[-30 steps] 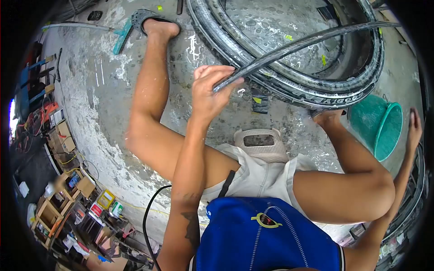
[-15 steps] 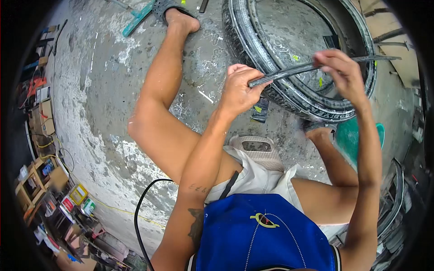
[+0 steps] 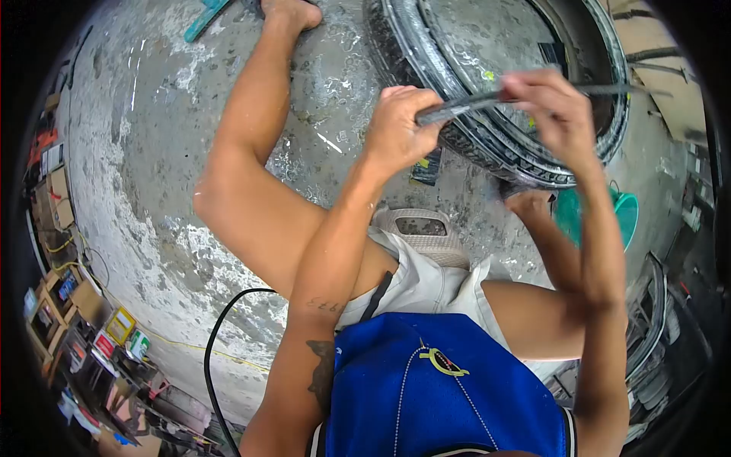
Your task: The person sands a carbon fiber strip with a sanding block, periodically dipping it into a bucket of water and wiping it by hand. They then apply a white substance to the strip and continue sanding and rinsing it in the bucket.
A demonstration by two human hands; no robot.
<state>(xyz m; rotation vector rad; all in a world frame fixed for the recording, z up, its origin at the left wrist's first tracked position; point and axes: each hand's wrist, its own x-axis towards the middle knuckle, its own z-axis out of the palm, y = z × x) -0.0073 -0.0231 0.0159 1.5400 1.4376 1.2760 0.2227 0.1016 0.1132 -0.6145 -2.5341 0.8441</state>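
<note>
A long dark grey rubber strip [image 3: 466,105] runs to the right from my left hand [image 3: 402,131], its near end closed in the fingers. My right hand [image 3: 556,114] is farther along, its fingers curled over the strip and smeared by motion; the thumb's exact place is hard to make out. Past my right hand the strip's thin far end blurs. Below and behind the strip, a large black tyre [image 3: 415,65] with whitish smears lies on the floor.
A teal bucket [image 3: 626,221] stands by my right foot. A teal-headed broom or squeegee [image 3: 205,20] lies at the upper left. A beige plastic stool [image 3: 426,242] is under me. Boxes and tools [image 3: 91,305] crowd the left side, and a black cable [image 3: 209,365] loops beside me.
My right hand has shifted slightly left along the strip. My left hand keeps its grip on the strip's end. The whole view has moved a little.
</note>
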